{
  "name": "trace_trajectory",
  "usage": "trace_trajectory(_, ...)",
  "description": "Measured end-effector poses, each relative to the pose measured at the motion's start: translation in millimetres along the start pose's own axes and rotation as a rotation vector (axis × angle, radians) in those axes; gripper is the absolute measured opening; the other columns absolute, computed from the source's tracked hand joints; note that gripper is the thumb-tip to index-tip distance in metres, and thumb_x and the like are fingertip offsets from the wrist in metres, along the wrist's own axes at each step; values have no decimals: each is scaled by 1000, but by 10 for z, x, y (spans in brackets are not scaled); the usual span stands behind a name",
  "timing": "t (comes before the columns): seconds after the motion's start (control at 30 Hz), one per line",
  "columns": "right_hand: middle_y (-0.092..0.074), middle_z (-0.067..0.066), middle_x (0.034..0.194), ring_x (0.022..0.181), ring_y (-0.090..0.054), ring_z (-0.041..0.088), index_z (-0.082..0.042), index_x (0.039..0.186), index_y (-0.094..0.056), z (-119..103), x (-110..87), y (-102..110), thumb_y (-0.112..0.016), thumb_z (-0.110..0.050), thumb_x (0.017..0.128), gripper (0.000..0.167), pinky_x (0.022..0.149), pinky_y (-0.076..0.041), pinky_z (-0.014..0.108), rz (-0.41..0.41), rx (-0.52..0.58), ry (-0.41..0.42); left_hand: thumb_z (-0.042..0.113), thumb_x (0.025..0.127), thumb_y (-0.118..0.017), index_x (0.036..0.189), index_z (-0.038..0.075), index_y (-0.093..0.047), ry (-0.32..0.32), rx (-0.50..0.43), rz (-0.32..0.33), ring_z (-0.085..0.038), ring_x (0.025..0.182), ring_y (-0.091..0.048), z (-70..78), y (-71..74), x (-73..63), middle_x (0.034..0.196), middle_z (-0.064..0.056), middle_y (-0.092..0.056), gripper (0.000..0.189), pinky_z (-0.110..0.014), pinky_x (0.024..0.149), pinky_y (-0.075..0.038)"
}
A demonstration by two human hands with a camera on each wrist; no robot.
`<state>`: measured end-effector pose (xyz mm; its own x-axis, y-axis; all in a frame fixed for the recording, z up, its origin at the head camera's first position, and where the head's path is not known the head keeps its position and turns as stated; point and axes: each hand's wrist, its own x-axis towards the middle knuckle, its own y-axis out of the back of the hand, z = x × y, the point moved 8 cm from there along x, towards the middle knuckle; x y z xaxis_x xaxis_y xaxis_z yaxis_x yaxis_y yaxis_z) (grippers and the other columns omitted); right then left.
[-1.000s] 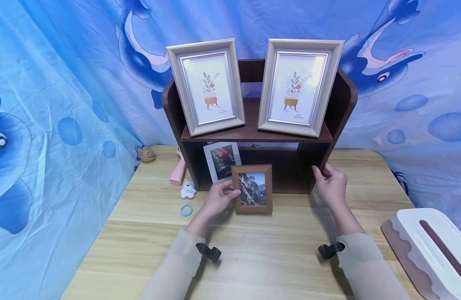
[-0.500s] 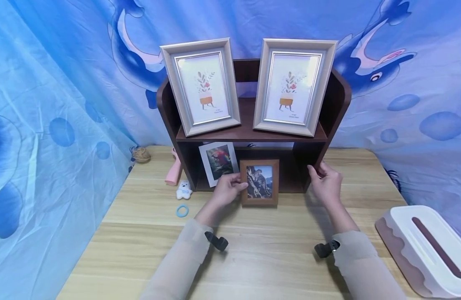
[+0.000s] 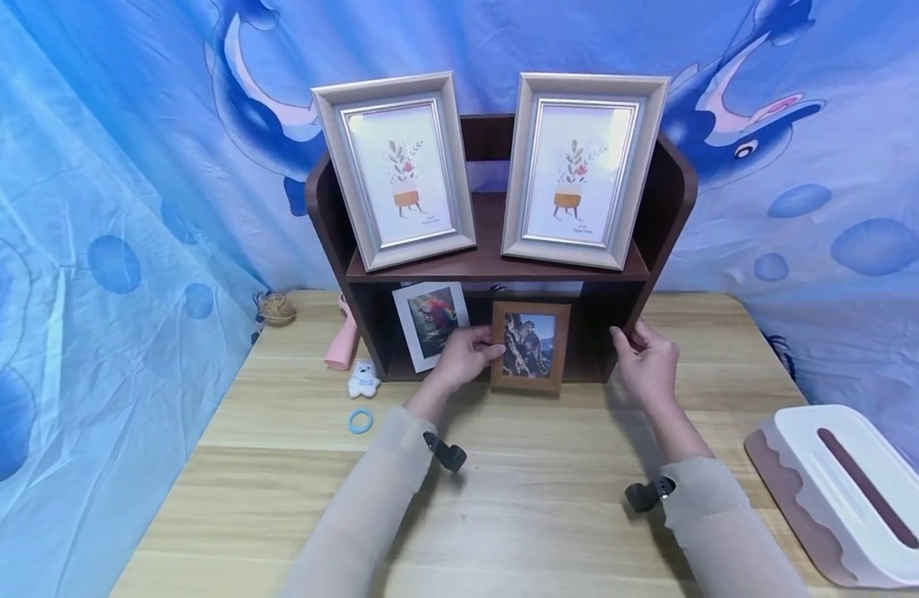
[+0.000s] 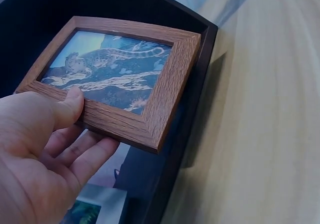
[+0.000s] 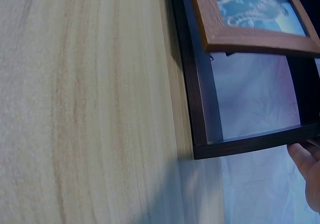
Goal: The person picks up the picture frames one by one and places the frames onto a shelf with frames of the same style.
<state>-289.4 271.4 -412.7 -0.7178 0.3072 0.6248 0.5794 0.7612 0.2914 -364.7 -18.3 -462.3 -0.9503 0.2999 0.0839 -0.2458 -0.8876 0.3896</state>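
My left hand (image 3: 461, 359) pinches the left side of a brown wooden photo frame (image 3: 529, 346) with a leopard picture. In the left wrist view the thumb lies on the front of the frame and the fingers are behind it. The frame is tilted, at the front of the lower compartment of a dark brown two-tier shelf (image 3: 491, 237). My right hand (image 3: 650, 365) grips the front edge of the shelf's right side panel; its fingers are partly hidden. A white-bordered parrot picture (image 3: 428, 320) leans inside the lower compartment at the left, partly behind my left hand.
Two large silver frames (image 3: 394, 170) stand on the upper tier. Left of the shelf lie a pink object (image 3: 343, 342), a white bear figure (image 3: 364, 379), a blue ring (image 3: 352, 423) and a twine ball (image 3: 277, 309). A tissue box (image 3: 848, 498) stands at the right.
My left hand has carried the wooden photo frame to the right and back, up to the lower compartment. My right hand has stayed at the side panel. The view has shifted slightly.
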Motion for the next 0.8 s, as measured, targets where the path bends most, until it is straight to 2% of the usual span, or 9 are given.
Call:
trace_trajectory(0.2, -74, 26, 90, 79, -56, -22, 6, 97, -74, -5, 7, 3, -73, 1, 90, 9, 68, -48, 1, -1, 0, -7, 11, 94, -72, 115, -1, -72, -8, -2, -38, -18, 83, -68, 54, -108, 212, 103, -12, -73, 24, -29, 69, -60)
trace_trajectory(0.33, -74, 26, 91, 79, -57, -22, 6, 98, -74, -2, 0, -5, -73, 1, 90, 10, 69, -48, 1, -8, 2, -11, 10, 95, -72, 122, 0, -70, 25, -10, -58, -20, 91, -67, 9, -179, 325, 109, -13, -72, 29, -30, 72, -61)
trace_trajectory(0.6, -74, 25, 94, 79, -58, -23, 6, 101, -75, -5, -5, -9, -73, 1, 90, 12, 69, -48, 1, -12, 5, -20, 11, 96, -70, 123, 2, -70, 83, -77, -115, -23, 97, -68, -79, -285, 525, 111, -13, -70, 28, -35, 78, -61)
trace_trajectory(0.8, -74, 25, 95, 81, -57, -22, 6, 103, -75, 10, -2, -14, -72, 2, 90, 14, 70, -49, 2, -8, 2, -23, 13, 99, -67, 131, 2, -65, 84, -71, -148, -25, 107, -67, -60, -317, 665, 121, -15, -69, 34, -36, 85, -60)
